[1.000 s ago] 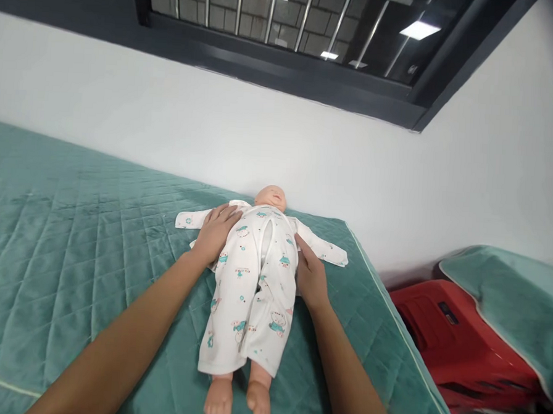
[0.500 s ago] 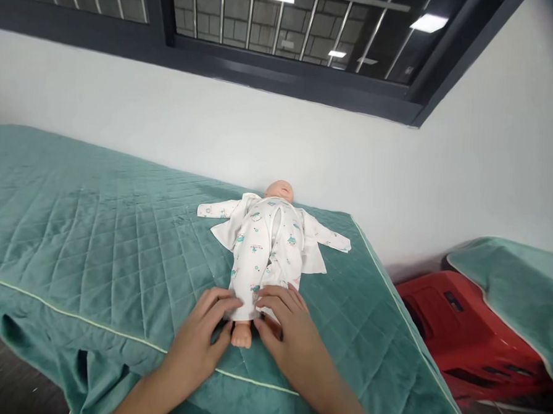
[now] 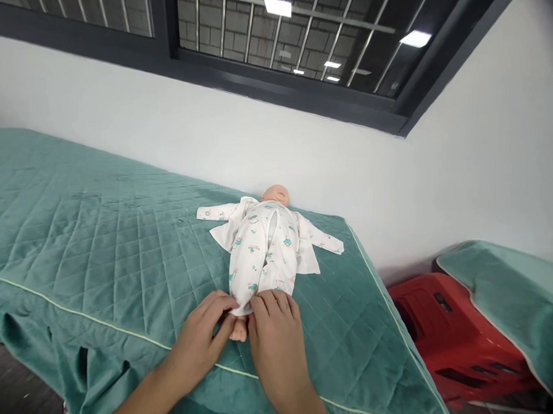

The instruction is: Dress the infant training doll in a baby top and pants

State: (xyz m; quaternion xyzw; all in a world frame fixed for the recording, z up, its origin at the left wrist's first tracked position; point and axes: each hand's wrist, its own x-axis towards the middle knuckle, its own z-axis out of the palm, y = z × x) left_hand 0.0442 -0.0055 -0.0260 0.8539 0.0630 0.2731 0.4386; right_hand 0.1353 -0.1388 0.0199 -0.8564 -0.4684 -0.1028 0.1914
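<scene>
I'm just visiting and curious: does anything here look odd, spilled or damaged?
I see nothing spilled or damaged. The doll's white shirt looks untidy, though: its lower flaps are splayed out on both sides of the trousers instead of lying close to the body.

A quilted green bed (image 3: 93, 240), a baby doll (image 3: 252, 249) face-up on it, white jacket (image 3: 308, 258) fanned at the doll's sides
</scene>
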